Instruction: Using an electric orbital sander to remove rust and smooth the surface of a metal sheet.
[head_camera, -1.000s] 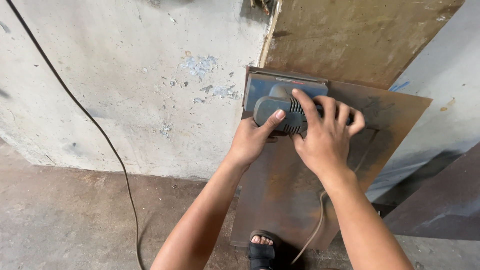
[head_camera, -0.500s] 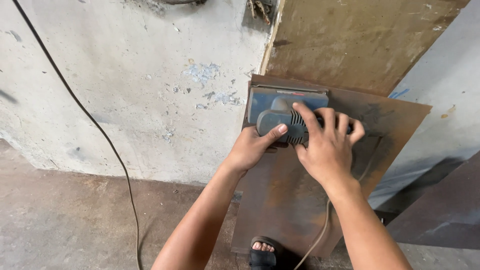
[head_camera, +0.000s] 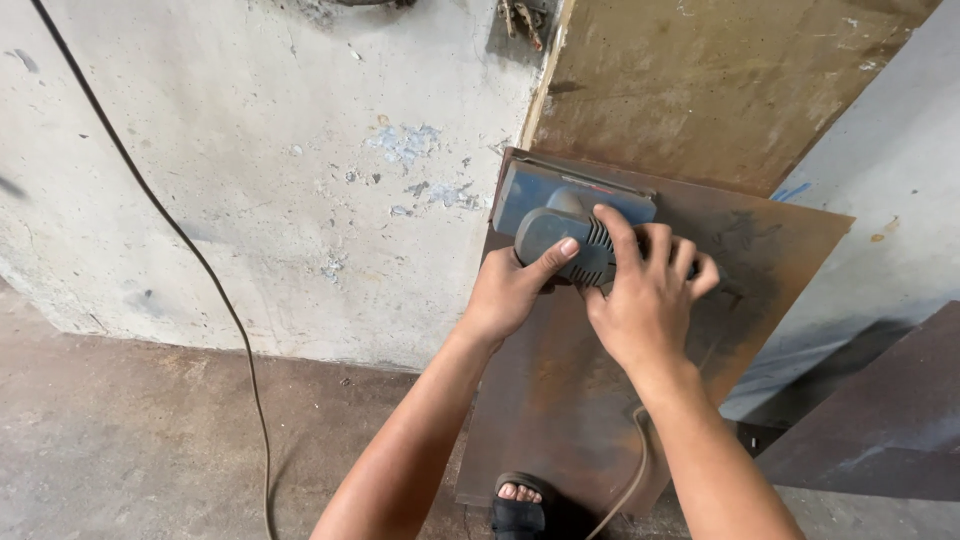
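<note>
A sandalled foot (head_camera: 520, 508) braces the lower edge of the rusty metal sheet (head_camera: 560, 400), which leans upright against the wall (head_camera: 250, 200). Higher on the sheet, the right hand (head_camera: 645, 300) closes over the rear of the blue-grey sander (head_camera: 570, 225). The left hand (head_camera: 512, 290) grips its left side, thumb on top; the sander sits flat at the top-left corner, directly ahead of both hands, long axis across the sheet.

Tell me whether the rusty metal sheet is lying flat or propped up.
Propped up: the rusty sheet leans tilted against the wall, lower edge on the floor.
</note>
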